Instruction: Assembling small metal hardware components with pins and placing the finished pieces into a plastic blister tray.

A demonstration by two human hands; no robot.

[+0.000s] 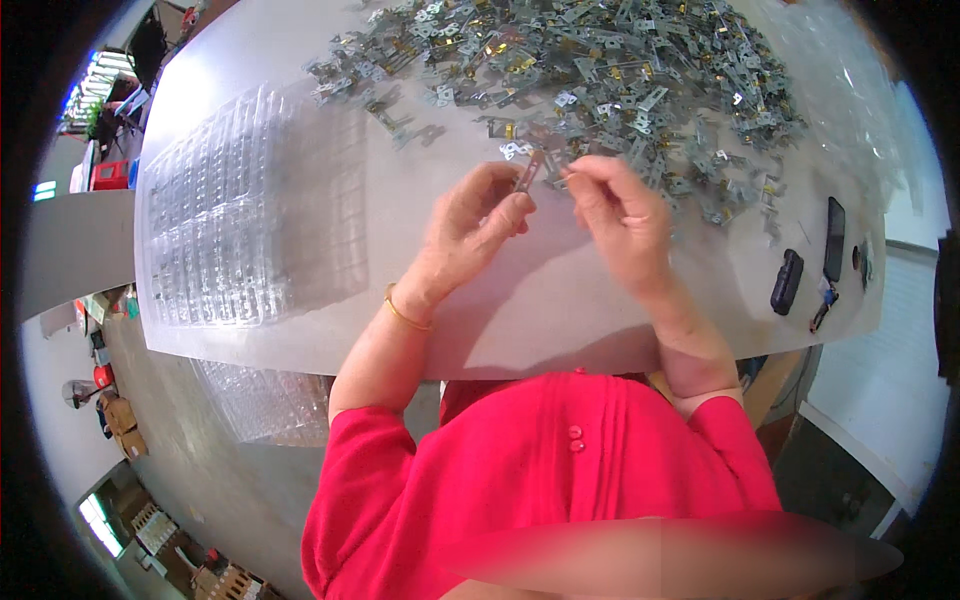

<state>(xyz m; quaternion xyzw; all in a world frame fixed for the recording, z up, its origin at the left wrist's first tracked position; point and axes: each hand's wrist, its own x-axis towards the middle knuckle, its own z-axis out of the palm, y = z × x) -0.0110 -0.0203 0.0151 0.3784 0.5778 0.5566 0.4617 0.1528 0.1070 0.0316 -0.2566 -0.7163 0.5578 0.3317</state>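
My left hand [474, 228] pinches a small flat metal bracket [529, 176] between thumb and fingers, its end pointing up and away. Close beside it on the right, my right hand [622, 210] is closed, thumb against forefinger, at a thin metal piece near the bracket's far end. What exactly the right fingers hold is too small to make out. Just beyond both hands spreads a big heap of loose metal brackets [600, 70], silvery with some brass-coloured parts. Several strays lie at its near edge.
Clear plastic blister trays [215, 220] with rows of pockets are stacked on the table's left. More trays [265, 400] sit below the table edge. At right lie a black phone [835, 238], a dark oblong case [787, 282] and keys [824, 308]. Clear plastic bags [840, 100] cover the far right.
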